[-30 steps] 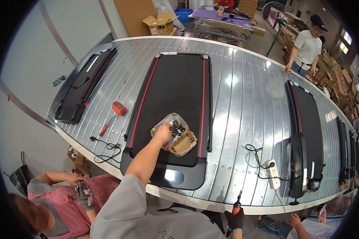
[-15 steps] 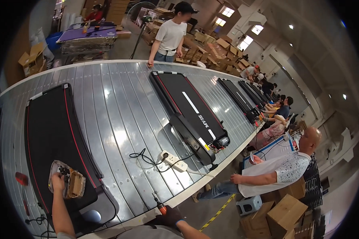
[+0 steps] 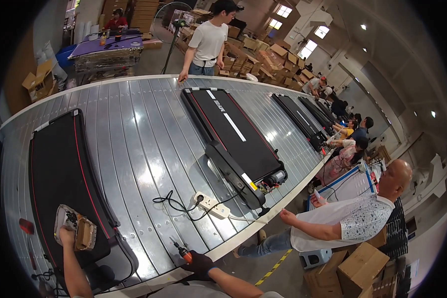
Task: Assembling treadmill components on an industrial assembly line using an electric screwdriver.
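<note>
My bare left hand (image 3: pixel 67 236) is closed at the near-left rim of a small open box (image 3: pixel 87 235); its fingertips are partly hidden. Small dark parts, probably screws, lie in the box beside a brown cardboard compartment. The box rests on the black belt of a treadmill (image 3: pixel 54 164) lying flat at the left of the table. In a dark glove, my right hand (image 3: pixel 199 263) grips an orange-and-black power screwdriver (image 3: pixel 185 255) at the table's near edge. Its bit points up and left over the metal slats.
A second treadmill (image 3: pixel 238 134) lies mid-table, its motor end exposed. Near it is a white power strip (image 3: pixel 211 205) with black cables. A red-headed tool (image 3: pixel 27 226) lies far left. One person (image 3: pixel 208 42) stands across the table, another (image 3: pixel 342 218) at right, near cardboard boxes (image 3: pixel 362 263).
My left hand has drawn back from the box's contents to its rim. My right hand and the screwdriver have moved slightly left and up. The person at right has lowered and extended an arm.
</note>
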A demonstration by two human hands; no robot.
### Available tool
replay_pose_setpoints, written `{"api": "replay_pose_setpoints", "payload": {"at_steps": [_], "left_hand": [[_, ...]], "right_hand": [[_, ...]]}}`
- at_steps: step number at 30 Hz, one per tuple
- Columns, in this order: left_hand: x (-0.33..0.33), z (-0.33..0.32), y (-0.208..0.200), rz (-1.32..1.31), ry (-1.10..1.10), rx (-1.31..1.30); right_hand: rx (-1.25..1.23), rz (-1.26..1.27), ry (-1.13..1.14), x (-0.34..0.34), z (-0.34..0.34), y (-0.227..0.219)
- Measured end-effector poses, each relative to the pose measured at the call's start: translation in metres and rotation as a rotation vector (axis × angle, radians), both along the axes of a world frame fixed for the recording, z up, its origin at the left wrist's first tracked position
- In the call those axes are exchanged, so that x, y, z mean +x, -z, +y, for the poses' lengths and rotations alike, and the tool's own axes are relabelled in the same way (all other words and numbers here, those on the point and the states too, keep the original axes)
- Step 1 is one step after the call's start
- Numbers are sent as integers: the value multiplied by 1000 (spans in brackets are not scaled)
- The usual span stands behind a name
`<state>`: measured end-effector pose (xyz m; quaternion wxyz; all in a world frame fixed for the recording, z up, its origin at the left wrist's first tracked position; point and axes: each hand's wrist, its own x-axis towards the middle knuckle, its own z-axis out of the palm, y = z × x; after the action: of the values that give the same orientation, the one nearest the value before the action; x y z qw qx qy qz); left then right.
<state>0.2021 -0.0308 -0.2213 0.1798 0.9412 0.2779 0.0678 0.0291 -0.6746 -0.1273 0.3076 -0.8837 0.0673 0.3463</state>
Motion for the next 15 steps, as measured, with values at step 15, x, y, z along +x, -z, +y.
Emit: {"api": "replay_pose_setpoints", "payload": {"at_steps": [15], "left_hand": [[-81,-161,-119,-244,-377,-355]], "right_hand": [[-47,-76,-211,46,-72,-37]]}}
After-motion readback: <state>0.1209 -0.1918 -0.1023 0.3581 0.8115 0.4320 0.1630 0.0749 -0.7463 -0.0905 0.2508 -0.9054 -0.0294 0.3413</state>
